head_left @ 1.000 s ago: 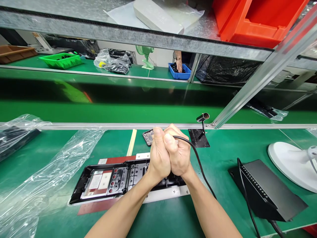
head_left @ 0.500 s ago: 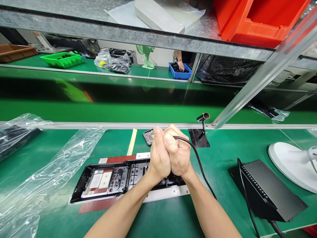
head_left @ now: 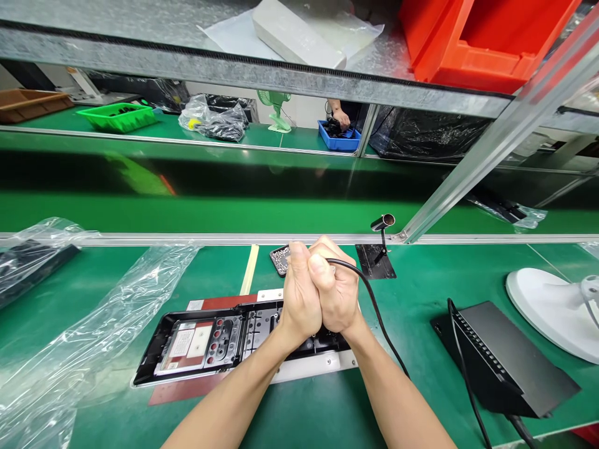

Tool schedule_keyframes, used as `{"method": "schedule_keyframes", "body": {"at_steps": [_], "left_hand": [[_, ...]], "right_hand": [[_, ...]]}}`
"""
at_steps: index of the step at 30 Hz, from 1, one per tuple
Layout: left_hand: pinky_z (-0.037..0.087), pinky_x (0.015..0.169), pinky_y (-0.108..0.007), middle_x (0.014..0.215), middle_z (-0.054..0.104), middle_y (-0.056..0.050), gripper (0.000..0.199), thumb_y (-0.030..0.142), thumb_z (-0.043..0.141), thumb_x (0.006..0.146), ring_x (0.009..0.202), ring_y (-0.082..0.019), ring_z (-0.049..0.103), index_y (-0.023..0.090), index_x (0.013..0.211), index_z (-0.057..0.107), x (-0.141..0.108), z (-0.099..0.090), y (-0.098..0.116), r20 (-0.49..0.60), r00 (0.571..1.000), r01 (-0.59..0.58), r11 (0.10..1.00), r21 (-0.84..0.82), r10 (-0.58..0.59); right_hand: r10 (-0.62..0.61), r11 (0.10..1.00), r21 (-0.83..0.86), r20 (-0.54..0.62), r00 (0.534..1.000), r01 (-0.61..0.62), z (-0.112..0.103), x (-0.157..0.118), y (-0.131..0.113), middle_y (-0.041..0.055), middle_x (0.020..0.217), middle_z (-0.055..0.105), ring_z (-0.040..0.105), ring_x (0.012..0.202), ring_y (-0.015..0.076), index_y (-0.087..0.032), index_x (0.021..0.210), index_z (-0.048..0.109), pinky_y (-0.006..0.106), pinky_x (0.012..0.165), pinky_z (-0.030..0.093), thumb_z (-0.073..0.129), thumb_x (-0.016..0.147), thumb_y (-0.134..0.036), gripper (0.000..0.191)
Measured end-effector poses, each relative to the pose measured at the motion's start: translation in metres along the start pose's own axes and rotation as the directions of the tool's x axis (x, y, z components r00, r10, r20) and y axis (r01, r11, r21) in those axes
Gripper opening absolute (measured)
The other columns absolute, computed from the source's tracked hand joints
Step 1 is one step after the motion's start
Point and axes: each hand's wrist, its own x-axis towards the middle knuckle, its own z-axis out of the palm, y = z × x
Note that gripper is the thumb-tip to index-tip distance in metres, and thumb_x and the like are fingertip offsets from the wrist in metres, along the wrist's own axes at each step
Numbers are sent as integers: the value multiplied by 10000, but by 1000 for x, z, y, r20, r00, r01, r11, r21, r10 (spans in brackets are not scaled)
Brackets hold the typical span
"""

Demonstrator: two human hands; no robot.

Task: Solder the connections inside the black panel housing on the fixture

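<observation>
Left hand and right hand pressed together at center of frame, above black plastic housing. Right fingers curled tight around black cable, which emerged by thumb and ran toward lower right. Left fingers curled closed against right hand; could not tell what they enclosed. Housing lay open on green surface, left of center to center, partly hidden by hands. Tray of small metal pieces sat just beyond hands. Black metal box rested at lower right.
</observation>
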Motion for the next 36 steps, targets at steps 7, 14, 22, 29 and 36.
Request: {"method": "schedule_keyframes", "body": {"at_steps": [7, 14, 22, 29, 36], "left_hand": [[417, 575, -298, 616, 305, -3, 482, 449, 150, 1074, 541, -148, 293, 209, 735, 395, 1, 1, 1, -38, 999, -26, 999, 37, 27], [396, 576, -300, 617, 323, -2, 492, 481, 136, 1070, 535, -145, 303, 214, 712, 340, 1, 1, 1, -19, 1000, -6, 1000, 11, 6], [477, 732, -290, 618, 322, 0, 538, 467, 114, 1071, 567, -144, 371, 207, 689, 390, 1, 0, 2, 27, 998, -61, 998, -14, 61], [496, 818, -260, 696, 450, -38, 570, 491, 91, 1070, 662, -135, 453, 196, 706, 416, -1, 2, 1, 58, 998, 34, 998, -55, -30], [504, 876, -280, 935, 642, -77, 653, 516, 99, 1069, 935, -143, 614, 161, 864, 608, 1, -6, 2, 141, 986, 111, 986, -120, -94]], "right_hand": [[-7, 1000, 18, -5, 1000, 7, 1, 0, 2, 25, 740, 441, 422, 691, 122, -162, 676, 428, 315, 648, 362, 452, 1012, -332, 378], [3, 1000, 15, 1, 1000, -3, 0, -1, 1, 40, 750, 466, 447, 710, 138, -172, 684, 447, 330, 657, 373, 443, 1016, -343, 374], [1, 999, 37, 5, 1000, -2, 1, -3, 3, 27, 755, 454, 462, 718, 119, -152, 710, 487, 306, 675, 387, 459, 1011, -335, 354], [3, 999, 38, -7, 1000, -2, -2, -2, 3, 24, 772, 456, 461, 717, 107, -145, 719, 494, 294, 696, 422, 464, 1011, -344, 354], [-38, 999, 18, 7, 999, 38, -3, 2, -6, 63, 988, 619, 596, 942, 138, -155, 860, 687, 305, 838, 493, 423, 1035, -290, 344]]}}
